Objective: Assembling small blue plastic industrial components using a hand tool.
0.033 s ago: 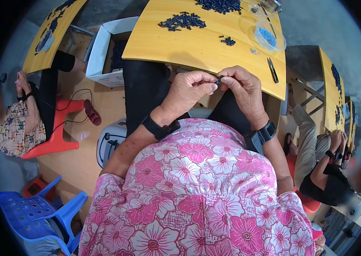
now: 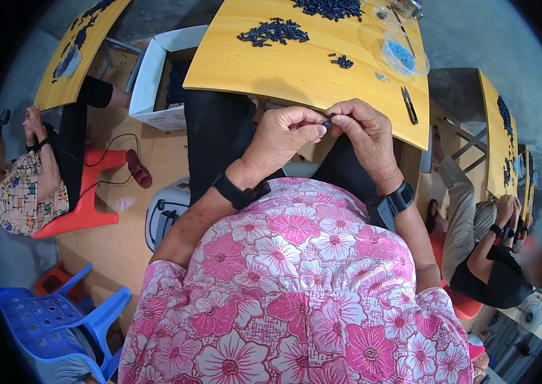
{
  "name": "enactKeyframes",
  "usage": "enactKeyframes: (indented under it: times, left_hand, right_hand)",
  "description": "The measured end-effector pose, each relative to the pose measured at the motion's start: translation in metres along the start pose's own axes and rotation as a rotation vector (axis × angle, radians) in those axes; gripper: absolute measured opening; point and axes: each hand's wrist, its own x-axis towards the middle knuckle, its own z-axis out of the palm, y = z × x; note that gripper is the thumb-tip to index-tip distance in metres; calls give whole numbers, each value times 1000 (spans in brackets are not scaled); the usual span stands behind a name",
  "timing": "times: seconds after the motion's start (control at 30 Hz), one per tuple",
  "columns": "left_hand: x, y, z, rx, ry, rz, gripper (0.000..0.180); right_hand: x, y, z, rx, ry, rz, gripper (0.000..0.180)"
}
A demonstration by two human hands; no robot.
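Note:
Just over the near edge of the table, my left hand [image 2: 287, 134] and my right hand [image 2: 366, 131] meet, thumbs and forefingers pinched together. Between the fingertips is a small black part [image 2: 328, 121], mostly covered, gripped from both sides. On the yellow table [image 2: 232, 67] lie a small cluster of short black pieces [image 2: 342, 61], a larger heap of black pieces [image 2: 274, 32] and a big pile of black pieces [image 2: 328, 8] farther back. A clear tub of small blue pieces [image 2: 400, 56] stands at the right, with black snips [image 2: 409, 105] lying nearer me.
A white carton [image 2: 156, 96] holding dark pieces stands against the table's left side. People sit at other tables on both sides, one on a red stool [image 2: 95, 185]. A blue plastic chair [image 2: 47, 320] is behind me to the left; a grey case [image 2: 165, 208] sits on the floor.

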Motion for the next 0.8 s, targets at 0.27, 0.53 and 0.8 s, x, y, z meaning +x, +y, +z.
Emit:
enactKeyframes:
  times: [0.27,0.53,0.8]
  left_hand:
    - [-1,0,2,-48,-45,-9,17]
    - [0,-5,3,-86,-54,-36,15]
    - [-1,-3,5,-69,-11,-64,14]
  right_hand:
    - [-3,1,1,42,3,0,10]
    - [-2,-1,2,-196,-42,-110,10]
    - [-2,3,6,-381,4,-244,11]
